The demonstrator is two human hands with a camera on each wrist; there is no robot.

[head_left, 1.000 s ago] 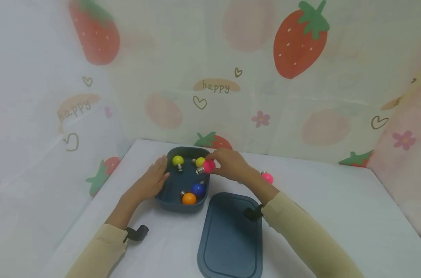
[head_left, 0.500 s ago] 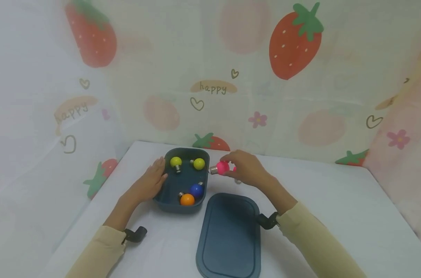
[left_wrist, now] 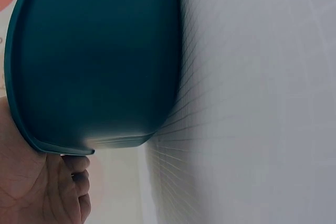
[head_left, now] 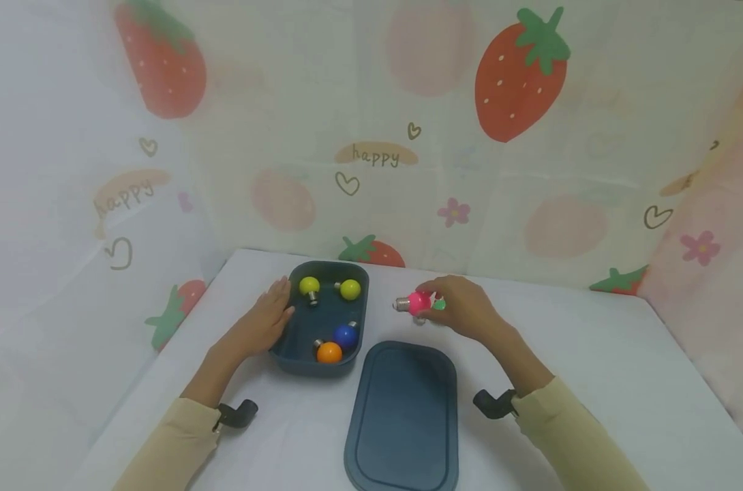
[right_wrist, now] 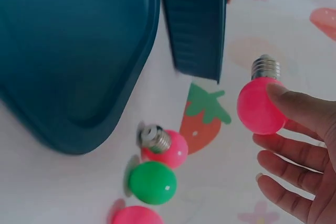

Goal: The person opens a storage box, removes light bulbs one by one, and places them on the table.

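My right hand (head_left: 466, 307) pinches a pink light bulb (right_wrist: 261, 104) between thumb and fingers, its metal screw base pointing left toward the box in the head view. Below it in the right wrist view lie a second pink bulb (right_wrist: 175, 149), a green bulb (right_wrist: 153, 183) and another pink bulb (right_wrist: 137, 216); the head view mostly hides these behind my hand. My left hand (head_left: 262, 319) rests with fairly straight fingers along the left rim of a dark blue box (head_left: 322, 370). Inside the box are two yellow bulbs (head_left: 350, 290), a blue bulb (head_left: 345, 335) and an orange bulb (head_left: 329, 352).
A dark blue lid (head_left: 405, 423) lies flat on the white table (head_left: 592, 382), in front of and to the right of the box. Behind the table hangs a strawberry-print cloth (head_left: 500, 170). Each wrist wears a small black camera (head_left: 494, 404).
My right hand has moved right, carrying the pink bulb from over the box to above the table beside it. The left hand stays at the box rim.
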